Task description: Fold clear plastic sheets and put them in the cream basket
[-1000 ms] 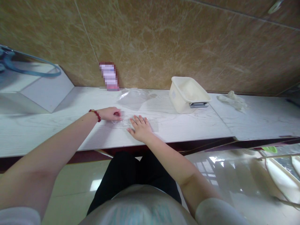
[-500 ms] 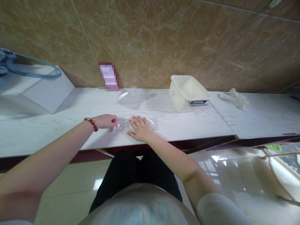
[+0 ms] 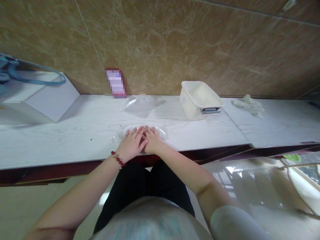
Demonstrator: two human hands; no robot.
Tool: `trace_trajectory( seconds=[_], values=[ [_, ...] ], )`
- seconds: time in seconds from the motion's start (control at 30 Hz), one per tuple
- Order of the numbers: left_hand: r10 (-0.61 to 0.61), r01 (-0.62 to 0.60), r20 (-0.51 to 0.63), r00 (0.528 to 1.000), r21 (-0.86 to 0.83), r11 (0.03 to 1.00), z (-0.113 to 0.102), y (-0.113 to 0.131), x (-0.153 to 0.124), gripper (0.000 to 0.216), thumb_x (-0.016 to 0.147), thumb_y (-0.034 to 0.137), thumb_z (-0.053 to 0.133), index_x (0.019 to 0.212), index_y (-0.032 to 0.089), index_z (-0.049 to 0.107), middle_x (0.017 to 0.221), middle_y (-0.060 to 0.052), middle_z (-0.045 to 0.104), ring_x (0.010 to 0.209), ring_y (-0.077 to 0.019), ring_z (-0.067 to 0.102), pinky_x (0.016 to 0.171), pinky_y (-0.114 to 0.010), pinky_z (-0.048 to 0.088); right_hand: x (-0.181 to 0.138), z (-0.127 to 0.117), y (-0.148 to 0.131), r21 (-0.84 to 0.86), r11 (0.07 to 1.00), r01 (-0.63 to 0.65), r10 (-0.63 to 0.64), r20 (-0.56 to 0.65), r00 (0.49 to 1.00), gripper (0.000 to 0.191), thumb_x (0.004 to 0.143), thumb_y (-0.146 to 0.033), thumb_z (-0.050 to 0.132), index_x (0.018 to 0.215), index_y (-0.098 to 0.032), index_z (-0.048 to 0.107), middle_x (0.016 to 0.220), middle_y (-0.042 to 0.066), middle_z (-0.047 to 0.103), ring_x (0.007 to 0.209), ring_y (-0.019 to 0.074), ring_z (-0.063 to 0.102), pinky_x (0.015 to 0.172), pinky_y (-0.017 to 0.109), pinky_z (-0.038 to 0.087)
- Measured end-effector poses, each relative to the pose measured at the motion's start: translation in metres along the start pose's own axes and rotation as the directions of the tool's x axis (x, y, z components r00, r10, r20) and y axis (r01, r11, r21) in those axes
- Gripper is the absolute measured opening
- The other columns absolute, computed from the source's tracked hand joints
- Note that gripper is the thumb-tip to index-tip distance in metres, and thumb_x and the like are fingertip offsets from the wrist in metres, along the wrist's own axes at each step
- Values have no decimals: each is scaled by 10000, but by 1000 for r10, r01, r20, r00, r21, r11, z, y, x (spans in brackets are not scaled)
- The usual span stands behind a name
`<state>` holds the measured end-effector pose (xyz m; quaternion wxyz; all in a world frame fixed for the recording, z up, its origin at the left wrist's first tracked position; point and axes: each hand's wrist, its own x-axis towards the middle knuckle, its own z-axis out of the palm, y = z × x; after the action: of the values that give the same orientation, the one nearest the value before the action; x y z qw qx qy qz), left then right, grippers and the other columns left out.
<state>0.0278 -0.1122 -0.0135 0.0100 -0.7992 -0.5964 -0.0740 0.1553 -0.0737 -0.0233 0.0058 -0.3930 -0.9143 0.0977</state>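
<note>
A clear plastic bag [image 3: 163,132] lies flat near the front edge of the white wood-grain counter, partly covered by both hands. My left hand [image 3: 130,143], below a red bead bracelet [image 3: 118,159], rests palm down on the bag with its fingers stretched out. Beside it and touching it, my right hand [image 3: 151,140] also presses flat on the plastic, fingers spread. What lies under the palms is hidden. Farther back on the counter is a second clear plastic sheet or bag [image 3: 142,106].
A cream plastic bin [image 3: 188,105] stands right of the hands. Crumpled whitish gloves or plastic [image 3: 250,105] lie farther right. A blurred phone-like object [image 3: 116,83] leans on the marbled wall [image 3: 160,46]. On the left is a white box [image 3: 53,96] with a blue strap [image 3: 37,79].
My left hand has let go of the bag's left end and moved right, opening flat beside my right hand. My right hand has stayed nearly in place.
</note>
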Motion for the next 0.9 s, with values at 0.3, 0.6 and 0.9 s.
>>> trace_trajectory(
  seconds=[0.3,0.6,0.9],
  values=[
    [21,-21,84,996,-5,1000,23,-23,7,676,865,490,177,1367,37,176,1403,-155,273,1307,-242,209,1057,-445,155,-3,-2,5,111,993,48,-36,-103,994,723,721,-436,476,1350,-144,274,1432,94,224,1321,273,137,1064,466,101],
    [-17,11,113,993,57,998,20,-18,4,652,852,548,169,1350,143,285,1429,-104,234,1310,-272,190,1042,-481,139,-10,-28,72,196,899,-393,424,-157,892,416,738,-355,528,1107,-162,525,1106,126,557,1036,231,510,875,363,384],
    [-77,72,56,995,78,994,20,-12,4,631,835,568,230,1321,184,344,1405,-138,286,1272,-296,261,996,-481,213,-3,-51,84,164,925,-343,306,210,928,214,657,-319,618,805,-164,618,873,57,648,788,168,584,646,233,406]
  ],
)
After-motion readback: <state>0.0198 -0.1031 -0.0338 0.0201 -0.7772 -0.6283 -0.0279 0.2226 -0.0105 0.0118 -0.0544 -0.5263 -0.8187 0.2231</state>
